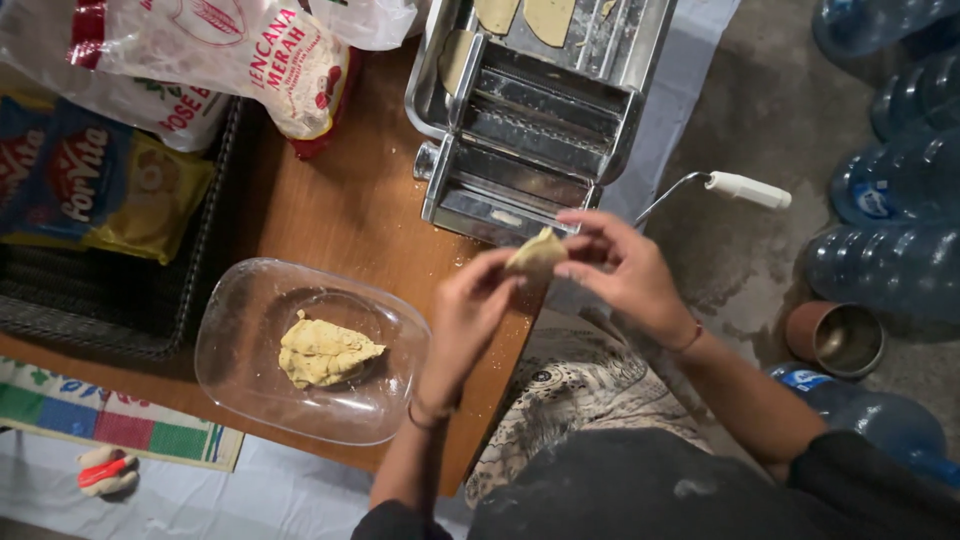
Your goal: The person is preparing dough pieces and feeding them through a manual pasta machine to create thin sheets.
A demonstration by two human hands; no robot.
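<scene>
Where the steel hand-crank pasta roller (530,120) stands on the wooden table, a clear glass dish (240,330) below-left of it holds yellow dough. Left hand (465,315) and right hand (625,270) pinch a small, soft, light dough piece (537,255) by its edges, just before the roller.

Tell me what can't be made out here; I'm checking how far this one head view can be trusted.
- Dough piece: its underside is hidden by the left hand and right hand pinching it.
- Pasta machine: its top is cut off by the upper edge.
- Flour bags: cut off at the top edge.
- Cup: too dark to see any contents.
</scene>
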